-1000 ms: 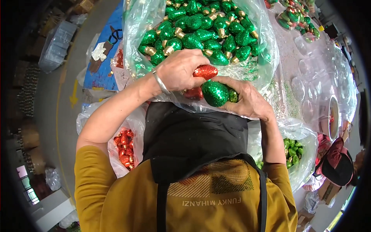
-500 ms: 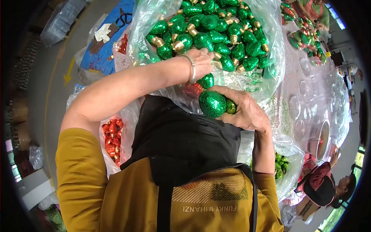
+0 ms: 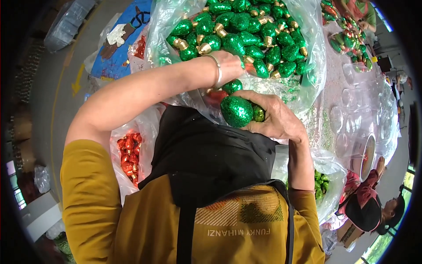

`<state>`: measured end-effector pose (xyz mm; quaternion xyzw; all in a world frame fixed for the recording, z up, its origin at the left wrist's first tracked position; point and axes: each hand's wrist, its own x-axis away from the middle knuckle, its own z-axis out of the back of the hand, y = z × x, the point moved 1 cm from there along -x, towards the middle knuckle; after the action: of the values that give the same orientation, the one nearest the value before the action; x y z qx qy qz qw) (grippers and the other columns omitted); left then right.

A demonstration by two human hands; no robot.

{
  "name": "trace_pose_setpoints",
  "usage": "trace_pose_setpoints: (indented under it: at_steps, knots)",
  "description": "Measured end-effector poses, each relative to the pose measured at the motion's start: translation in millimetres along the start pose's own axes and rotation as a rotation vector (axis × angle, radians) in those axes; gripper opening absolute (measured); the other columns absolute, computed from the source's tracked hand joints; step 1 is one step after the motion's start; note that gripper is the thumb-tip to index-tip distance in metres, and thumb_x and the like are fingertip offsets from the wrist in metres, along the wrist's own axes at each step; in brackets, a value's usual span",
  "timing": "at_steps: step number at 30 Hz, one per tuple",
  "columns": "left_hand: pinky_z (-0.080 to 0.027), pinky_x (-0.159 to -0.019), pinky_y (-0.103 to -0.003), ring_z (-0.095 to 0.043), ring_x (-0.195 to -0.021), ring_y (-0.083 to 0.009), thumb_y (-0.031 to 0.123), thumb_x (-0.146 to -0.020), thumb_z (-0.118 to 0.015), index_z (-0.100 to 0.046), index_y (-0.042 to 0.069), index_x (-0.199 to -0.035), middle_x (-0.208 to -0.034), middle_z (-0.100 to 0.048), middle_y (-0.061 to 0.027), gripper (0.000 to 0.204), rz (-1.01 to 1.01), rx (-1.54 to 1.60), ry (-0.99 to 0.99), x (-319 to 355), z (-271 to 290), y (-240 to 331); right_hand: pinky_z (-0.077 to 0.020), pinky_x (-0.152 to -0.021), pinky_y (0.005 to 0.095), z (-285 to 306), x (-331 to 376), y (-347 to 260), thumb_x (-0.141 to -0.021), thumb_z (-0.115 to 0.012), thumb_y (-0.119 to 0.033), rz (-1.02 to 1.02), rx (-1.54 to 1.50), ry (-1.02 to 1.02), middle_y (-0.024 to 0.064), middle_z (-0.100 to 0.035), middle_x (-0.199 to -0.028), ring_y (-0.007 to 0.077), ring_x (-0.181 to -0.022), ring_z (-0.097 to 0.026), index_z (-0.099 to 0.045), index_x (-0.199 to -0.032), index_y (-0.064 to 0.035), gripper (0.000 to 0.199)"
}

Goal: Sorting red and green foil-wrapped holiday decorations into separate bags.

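Observation:
My right hand (image 3: 281, 118) is closed round a cluster of glittery bulb-shaped ornaments. A large green bulb ornament (image 3: 236, 111) faces left, and a smaller yellow-green bulb ornament (image 3: 259, 113) sits between thumb and fingers. Just above them are another green bulb ornament (image 3: 232, 86) and a red ornament (image 3: 216, 96); whether these are held cannot be seen. Over the near edge of the pile of green bulb ornaments (image 3: 250, 39) with gold caps, my left hand (image 3: 229, 67) is bent with fingers curled down. Its fingertips are mostly hidden, and so is anything in them.
Clear plastic sheeting (image 3: 314, 57) surrounds the green pile. Bags of red ornaments (image 3: 129, 156) and light green ornaments (image 3: 321, 185) lie either side of my lap. Scissors (image 3: 140, 17) rest on a blue surface at far left. A co-worker (image 3: 371, 207) sits at right, near clear plastic packs (image 3: 343, 119).
My right hand has shifted slightly left and up with its ornaments. My left hand stays over the pile's near edge, moved only a little. At right, the co-worker has changed posture.

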<state>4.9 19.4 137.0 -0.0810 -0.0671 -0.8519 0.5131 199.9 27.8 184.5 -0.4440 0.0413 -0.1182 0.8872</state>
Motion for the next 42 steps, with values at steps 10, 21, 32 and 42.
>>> trace_pose_setpoints:
  at_steps: [10, 21, 32, 42]
  knots:
    - [-0.054, -0.069, -0.039, -0.066, -0.083, -0.0310, 0.007, -0.074, -0.059, -0.069, 0.004, -0.084, -0.087, -0.067, -0.0158, 0.014, 0.197, 0.059, -0.098, 2.0, 18.0, -4.3, -0.0505, -0.072, 0.0369, 10.7, -9.8, 3.1, -0.063, -0.075, -0.011, -0.137, -0.194, 0.455, 0.0185, -0.062, -0.092, 0.0288, -0.080, -0.064, -0.050, -0.122, -0.0024, 0.065]
    - [-0.051, -0.056, -0.038, -0.067, -0.075, -0.0271, -0.005, -0.069, -0.057, -0.063, -0.001, -0.091, -0.074, -0.065, -0.0183, 0.023, 0.380, 0.601, -0.353, 6.5, 20.5, -21.7, -0.0479, -0.063, 0.0415, 42.7, -50.7, -22.1, -0.066, -0.071, -0.013, -0.284, 0.633, -0.036, 0.0185, -0.057, -0.063, 0.0346, -0.067, -0.060, -0.050, -0.103, -0.0009, 0.045]
    - [-0.050, -0.066, -0.043, -0.063, -0.078, -0.0376, -0.007, -0.068, -0.052, -0.061, -0.006, -0.087, -0.076, -0.063, -0.0234, 0.021, 0.072, 0.287, -0.006, 18.8, 30.7, -24.9, -0.0495, -0.062, 0.0435, 22.8, -103.1, -26.9, -0.062, -0.068, -0.012, -0.229, 0.934, -0.463, 0.0218, -0.062, -0.073, 0.0377, -0.077, -0.062, -0.060, -0.072, 0.0026, 0.020]
    - [-0.047, -0.066, -0.045, -0.058, -0.080, -0.0393, 0.013, -0.084, -0.055, -0.058, 0.003, -0.103, -0.086, -0.059, -0.0201, 0.021, 0.441, 0.547, 0.698, 79.8, -19.1, -18.8, -0.0452, -0.066, 0.0399, -6.3, -144.6, -8.1, -0.079, -0.064, -0.033, -0.392, 0.618, -0.779, 0.0192, -0.059, -0.079, 0.0282, -0.073, -0.058, -0.058, -0.094, 0.0033, 0.040]
